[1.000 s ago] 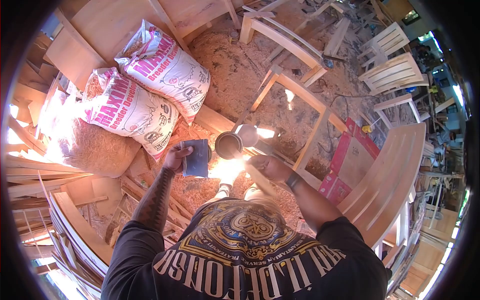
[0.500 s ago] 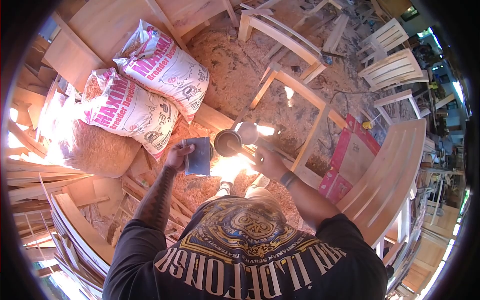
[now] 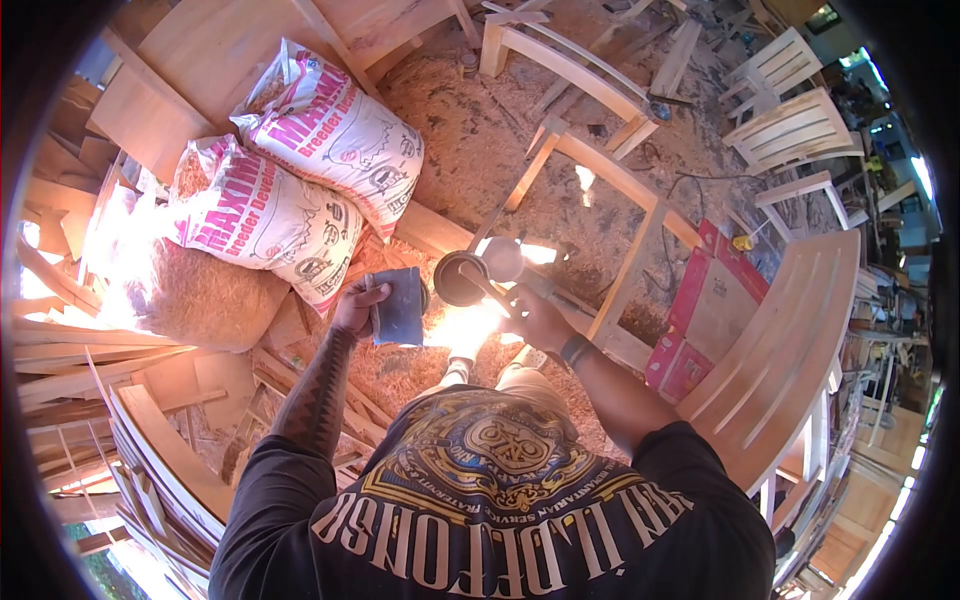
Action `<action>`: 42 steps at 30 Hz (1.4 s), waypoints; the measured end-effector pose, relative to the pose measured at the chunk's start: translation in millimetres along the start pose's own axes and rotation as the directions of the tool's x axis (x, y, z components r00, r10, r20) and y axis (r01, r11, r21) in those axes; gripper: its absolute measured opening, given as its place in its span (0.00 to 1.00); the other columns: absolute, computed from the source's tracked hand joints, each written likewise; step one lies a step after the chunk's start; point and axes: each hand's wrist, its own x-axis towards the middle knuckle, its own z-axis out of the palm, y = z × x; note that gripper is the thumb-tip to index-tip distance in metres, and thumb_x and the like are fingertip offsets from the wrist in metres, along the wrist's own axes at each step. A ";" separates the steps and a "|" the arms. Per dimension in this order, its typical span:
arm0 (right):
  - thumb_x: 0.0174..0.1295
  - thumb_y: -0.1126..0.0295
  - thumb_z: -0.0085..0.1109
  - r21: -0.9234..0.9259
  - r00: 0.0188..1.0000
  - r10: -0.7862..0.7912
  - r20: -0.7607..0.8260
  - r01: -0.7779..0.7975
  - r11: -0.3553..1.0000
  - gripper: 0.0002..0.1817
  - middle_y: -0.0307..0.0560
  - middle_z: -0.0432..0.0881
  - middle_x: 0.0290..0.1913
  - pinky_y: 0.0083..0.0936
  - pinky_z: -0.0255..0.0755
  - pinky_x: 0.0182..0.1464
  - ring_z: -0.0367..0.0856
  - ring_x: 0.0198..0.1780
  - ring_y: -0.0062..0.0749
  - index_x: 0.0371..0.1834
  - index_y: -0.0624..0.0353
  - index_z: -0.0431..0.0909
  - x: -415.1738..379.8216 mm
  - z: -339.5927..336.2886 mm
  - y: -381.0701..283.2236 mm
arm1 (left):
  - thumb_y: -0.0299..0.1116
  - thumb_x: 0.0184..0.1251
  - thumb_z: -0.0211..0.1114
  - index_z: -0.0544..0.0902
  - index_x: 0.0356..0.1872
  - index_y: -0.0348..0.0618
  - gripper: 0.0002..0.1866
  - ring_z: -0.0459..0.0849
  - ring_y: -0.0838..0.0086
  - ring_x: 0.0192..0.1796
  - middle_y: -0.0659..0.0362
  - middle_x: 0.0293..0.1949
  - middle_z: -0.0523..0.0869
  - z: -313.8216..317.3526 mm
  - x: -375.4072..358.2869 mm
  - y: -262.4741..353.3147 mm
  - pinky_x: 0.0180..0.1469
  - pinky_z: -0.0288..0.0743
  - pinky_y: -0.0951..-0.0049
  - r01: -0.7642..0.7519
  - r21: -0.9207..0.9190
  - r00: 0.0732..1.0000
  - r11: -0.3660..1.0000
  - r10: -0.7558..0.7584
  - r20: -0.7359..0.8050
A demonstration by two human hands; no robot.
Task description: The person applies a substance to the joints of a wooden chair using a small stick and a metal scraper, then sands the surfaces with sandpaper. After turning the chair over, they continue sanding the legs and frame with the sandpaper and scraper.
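Observation:
My left hand point(image 3: 357, 306) is closed on a flat, dark blue-grey square piece point(image 3: 398, 308), thumb lying over its near edge. In my right hand point(image 3: 538, 322) is a light wooden stick point(image 3: 489, 287), its far end inside a round open can point(image 3: 442, 284) with brown contents. The can is in front of my body, just right of the blue-grey piece. A pale round lid-like disc point(image 3: 504, 259) sits right behind the can, overlapped by it in this view.
Two printed sacks point(image 3: 335, 140) of shavings lean at the left, near stacked wooden strips point(image 3: 90, 365). A wooden frame point(image 3: 625, 265) stands ahead on the shavings-covered floor. At the right are a slatted bench point(image 3: 775, 350) and a red-edged board point(image 3: 705, 305).
The stick's end has shifted toward the far side of the can, with my right hand still on it. My left hand keeps its hold, and the whole view has shifted slightly.

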 end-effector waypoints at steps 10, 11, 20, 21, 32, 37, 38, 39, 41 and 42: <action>0.77 0.58 0.60 0.228 0.959 0.214 0.186 -0.254 0.940 0.18 0.37 0.83 0.30 0.23 0.78 0.32 0.80 0.28 0.19 0.56 0.61 0.82 2.2 -1.7 0.6 | 0.28 0.74 0.65 0.79 0.61 0.31 0.19 0.91 0.63 0.49 0.50 0.50 0.89 26.6 -2.0 0.6 0.56 0.85 0.60 -0.001 -0.060 0.999 0.998 0.004 0.038; 0.77 0.58 0.60 0.274 0.955 0.212 0.208 -0.265 0.925 0.17 0.37 0.82 0.30 0.22 0.77 0.32 0.80 0.27 0.18 0.56 0.61 0.83 1.7 -2.7 4.1 | 0.28 0.74 0.64 0.79 0.62 0.30 0.19 0.90 0.62 0.50 0.50 0.50 0.89 34.5 0.3 1.0 0.57 0.85 0.60 0.002 -0.065 0.999 0.998 0.001 0.047; 0.76 0.59 0.63 0.284 0.984 0.145 -0.108 -0.109 0.953 0.16 0.30 0.76 0.24 0.22 0.70 0.28 0.73 0.25 0.13 0.56 0.58 0.86 -18.2 -39.7 -0.4 | 0.30 0.69 0.72 0.83 0.59 0.31 0.21 0.89 0.69 0.48 0.52 0.51 0.90 76.5 67.5 6.4 0.53 0.83 0.67 0.022 0.465 0.993 0.885 -0.075 0.094; 0.76 0.59 0.63 0.264 0.975 0.186 -0.122 -0.149 0.953 0.16 0.30 0.75 0.24 0.22 0.70 0.28 0.73 0.25 0.13 0.55 0.58 0.86 -23.0 -45.2 -6.7 | 0.31 0.68 0.73 0.84 0.59 0.32 0.21 0.89 0.70 0.48 0.52 0.50 0.90 80.5 72.5 8.9 0.53 0.83 0.68 0.016 0.578 0.993 0.816 -0.081 0.087; 0.78 0.59 0.60 0.532 0.977 0.134 -0.168 -0.025 0.846 0.16 0.36 0.83 0.35 0.24 0.75 0.39 0.78 0.35 0.17 0.51 0.62 0.83 -12.5 -24.1 11.2 | 0.39 0.72 0.73 0.85 0.62 0.41 0.22 0.83 0.80 0.41 0.62 0.42 0.88 91.8 77.3 1.2 0.50 0.78 0.75 -0.126 0.833 0.992 0.539 0.051 0.117; 0.80 0.58 0.57 0.729 0.990 0.123 -0.062 -0.039 0.683 0.16 0.38 0.83 0.43 0.24 0.79 0.47 0.80 0.43 0.20 0.54 0.61 0.79 6.3 -3.0 4.4 | 0.44 0.71 0.73 0.78 0.72 0.47 0.31 0.82 0.77 0.42 0.58 0.43 0.86 90.4 75.4 -11.7 0.48 0.78 0.72 -0.163 0.839 0.983 0.519 0.154 0.096; 0.80 0.58 0.56 0.735 0.992 0.105 -0.068 -0.021 0.677 0.16 0.37 0.82 0.43 0.24 0.79 0.48 0.80 0.44 0.20 0.54 0.61 0.79 10.7 1.6 3.6 | 0.45 0.68 0.74 0.77 0.72 0.46 0.33 0.84 0.74 0.46 0.54 0.45 0.87 95.0 70.0 -11.8 0.51 0.79 0.70 -0.126 0.848 0.985 0.515 0.169 0.043; 0.80 0.58 0.55 0.741 0.994 0.086 -0.072 -0.004 0.671 0.16 0.37 0.81 0.43 0.24 0.80 0.50 0.80 0.46 0.20 0.54 0.61 0.78 14.7 5.8 2.9 | 0.47 0.65 0.76 0.77 0.72 0.44 0.36 0.86 0.71 0.50 0.50 0.48 0.88 98.1 64.9 -11.7 0.54 0.80 0.67 -0.088 0.855 0.983 0.512 0.185 -0.010; 0.81 0.58 0.54 0.726 0.994 0.072 -0.086 0.013 0.688 0.16 0.35 0.79 0.42 0.24 0.80 0.51 0.80 0.46 0.20 0.54 0.61 0.78 19.2 9.3 2.2 | 0.48 0.64 0.77 0.75 0.71 0.44 0.37 0.86 0.71 0.46 0.52 0.43 0.86 94.7 63.8 -17.1 0.50 0.81 0.67 -0.022 0.879 0.971 0.476 0.221 -0.095; 0.81 0.59 0.54 0.705 0.993 0.077 -0.094 0.012 0.710 0.15 0.35 0.78 0.41 0.23 0.80 0.51 0.79 0.46 0.19 0.53 0.61 0.78 20.2 10.0 1.8 | 0.48 0.64 0.77 0.74 0.71 0.44 0.38 0.85 0.71 0.44 0.53 0.40 0.84 92.7 62.9 -21.0 0.48 0.81 0.66 0.012 0.888 0.961 0.461 0.239 -0.137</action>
